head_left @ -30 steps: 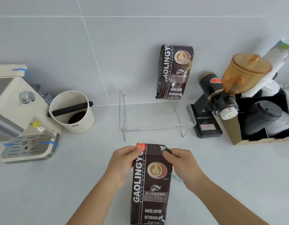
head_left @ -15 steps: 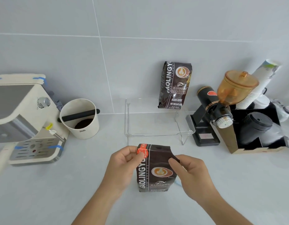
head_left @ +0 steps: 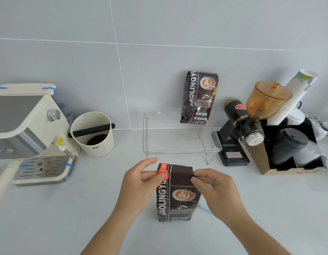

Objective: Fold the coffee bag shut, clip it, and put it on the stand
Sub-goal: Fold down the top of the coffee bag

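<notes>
Using stand (head_left: 181, 151) as landmark. Left of it, knock box (head_left: 93, 134) sitting idle. Just in front of stand, I'm holding coffee bag (head_left: 175, 192) upright on counter: left hand (head_left: 141, 184) pinching top left corner at orange seal, right hand (head_left: 217, 192) pinching top right edge. Fold step starting, I judge; next calling for rolling top down flat. Bag dark, glossy, crimped top unfolded. No clip showing.

A dark brown coffee bag (head_left: 175, 194) is stood upright at lower centre; a clear stand (head_left: 179, 138) is set just above it.
</notes>
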`<state>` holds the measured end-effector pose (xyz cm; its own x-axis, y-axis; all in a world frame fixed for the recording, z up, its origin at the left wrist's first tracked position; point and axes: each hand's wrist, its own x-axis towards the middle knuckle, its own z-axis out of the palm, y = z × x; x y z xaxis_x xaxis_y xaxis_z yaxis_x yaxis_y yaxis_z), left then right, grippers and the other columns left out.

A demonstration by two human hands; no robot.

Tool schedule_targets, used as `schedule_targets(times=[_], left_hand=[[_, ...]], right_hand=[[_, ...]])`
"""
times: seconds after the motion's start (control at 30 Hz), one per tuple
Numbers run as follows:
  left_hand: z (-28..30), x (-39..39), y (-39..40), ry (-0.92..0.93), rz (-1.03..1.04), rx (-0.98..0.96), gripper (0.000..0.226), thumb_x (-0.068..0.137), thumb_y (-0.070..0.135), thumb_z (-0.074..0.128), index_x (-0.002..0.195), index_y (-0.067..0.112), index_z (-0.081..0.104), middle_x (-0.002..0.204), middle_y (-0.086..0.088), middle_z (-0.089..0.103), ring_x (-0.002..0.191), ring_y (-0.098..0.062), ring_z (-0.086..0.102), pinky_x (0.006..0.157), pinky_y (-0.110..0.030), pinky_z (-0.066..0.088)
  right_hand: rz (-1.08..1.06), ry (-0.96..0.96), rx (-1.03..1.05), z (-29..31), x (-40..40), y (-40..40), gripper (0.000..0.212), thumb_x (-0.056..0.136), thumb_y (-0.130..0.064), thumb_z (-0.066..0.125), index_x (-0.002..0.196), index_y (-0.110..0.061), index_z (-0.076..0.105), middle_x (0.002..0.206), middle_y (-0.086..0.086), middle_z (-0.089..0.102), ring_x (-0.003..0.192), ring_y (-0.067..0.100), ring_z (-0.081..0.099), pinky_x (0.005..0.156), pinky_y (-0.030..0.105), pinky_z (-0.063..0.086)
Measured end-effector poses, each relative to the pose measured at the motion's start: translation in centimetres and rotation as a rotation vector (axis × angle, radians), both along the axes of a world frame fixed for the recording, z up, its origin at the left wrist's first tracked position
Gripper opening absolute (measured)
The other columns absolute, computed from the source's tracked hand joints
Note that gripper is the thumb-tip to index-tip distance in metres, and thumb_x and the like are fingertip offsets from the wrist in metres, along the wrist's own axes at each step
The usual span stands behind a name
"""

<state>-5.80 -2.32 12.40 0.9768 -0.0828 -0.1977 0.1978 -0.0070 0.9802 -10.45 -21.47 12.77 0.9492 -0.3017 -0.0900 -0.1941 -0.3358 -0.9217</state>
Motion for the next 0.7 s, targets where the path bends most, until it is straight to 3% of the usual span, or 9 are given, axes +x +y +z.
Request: schedule_targets(times=[0.13, 0.2, 0.27, 0.37, 0.47, 0.6, 0.7], left_hand=[[0.0, 0.4, 0.6, -0.151, -0.083, 0.156, 0.044, 0.078, 0.002, 0.075, 0.107, 0.035, 0.067, 0.08, -0.003, 0.079, 0.076, -0.011, 0.075, 0.078, -0.018, 0.055], [0.2, 0.4, 0.7, -0.251, -0.126, 0.313, 0.037, 0.078, 0.006, 0.076, 0.109, 0.027, 0.072, 0.079, 0.009, 0.076, 0.076, -0.001, 0.073, 0.078, -0.009, 0.052], [0.5, 0.4, 0.7, -0.341, -0.153, 0.425, 0.031, 0.08, 0.011, 0.075, 0.108, 0.023, 0.074, 0.081, 0.021, 0.071, 0.08, 0.006, 0.07, 0.076, -0.001, 0.047], [0.4, 0.6, 0.8, -0.486, -0.183, 0.531, 0.017, 0.081, 0.015, 0.075, 0.096, 0.022, 0.077, 0.081, 0.013, 0.069, 0.086, -0.005, 0.066, 0.078, -0.011, 0.05], [0.0, 0.6, 1.0, -0.535, -0.18, 0.571, 0.006, 0.081, 0.018, 0.074, 0.086, 0.022, 0.077, 0.084, 0.008, 0.063, 0.086, -0.006, 0.061, 0.076, -0.012, 0.045], [-0.4, 0.1, 1.1, -0.437, -0.216, 0.47, 0.016, 0.084, 0.013, 0.071, 0.077, 0.028, 0.072, 0.073, 0.023, 0.07, 0.082, 0.003, 0.067, 0.073, -0.002, 0.042], [-0.8, 0.2, 1.0, -0.335, -0.209, 0.368, 0.019, 0.083, 0.012, 0.072, 0.079, 0.03, 0.072, 0.071, 0.022, 0.07, 0.074, -0.003, 0.069, 0.073, -0.009, 0.049]], right_hand=[[-0.003, -0.029, 0.012, 0.5, 0.3, 0.1, 0.031, 0.081, -0.011, 0.076, 0.078, -0.041, 0.07, 0.077, -0.02, 0.078, 0.078, 0.013, 0.073, 0.071, 0.032, 0.055], [0.027, -0.037, -0.011, 0.7, 0.3, 0.1, 0.039, 0.081, -0.012, 0.077, 0.085, -0.05, 0.068, 0.078, -0.026, 0.076, 0.073, 0.013, 0.07, 0.064, 0.024, 0.05], [0.082, -0.067, -0.079, 0.8, 0.3, 0.2, 0.046, 0.081, -0.011, 0.077, 0.084, -0.055, 0.065, 0.079, -0.035, 0.071, 0.077, 0.003, 0.068, 0.061, 0.014, 0.048], [0.164, -0.144, -0.23, 0.6, 0.4, 0.1, 0.035, 0.081, -0.007, 0.076, 0.08, -0.042, 0.073, 0.091, -0.031, 0.068, 0.086, 0.003, 0.065, 0.069, 0.007, 0.048], [0.197, -0.169, -0.341, 0.2, 0.4, 0.0, 0.015, 0.083, -0.007, 0.073, 0.08, -0.022, 0.075, 0.097, -0.027, 0.064, 0.089, 0.008, 0.061, 0.071, 0.009, 0.046], [0.225, -0.215, -0.43, 0.1, 0.3, 0.1, 0.021, 0.085, -0.008, 0.07, 0.075, -0.027, 0.067, 0.097, -0.02, 0.061, 0.085, 0.008, 0.059, 0.069, 0.011, 0.044], [0.194, -0.125, -0.311, 0.3, 0.3, 0.3, 0.029, 0.086, -0.009, 0.068, 0.069, -0.032, 0.062, 0.084, -0.022, 0.066, 0.074, 0.003, 0.06, 0.061, 0.011, 0.044]])
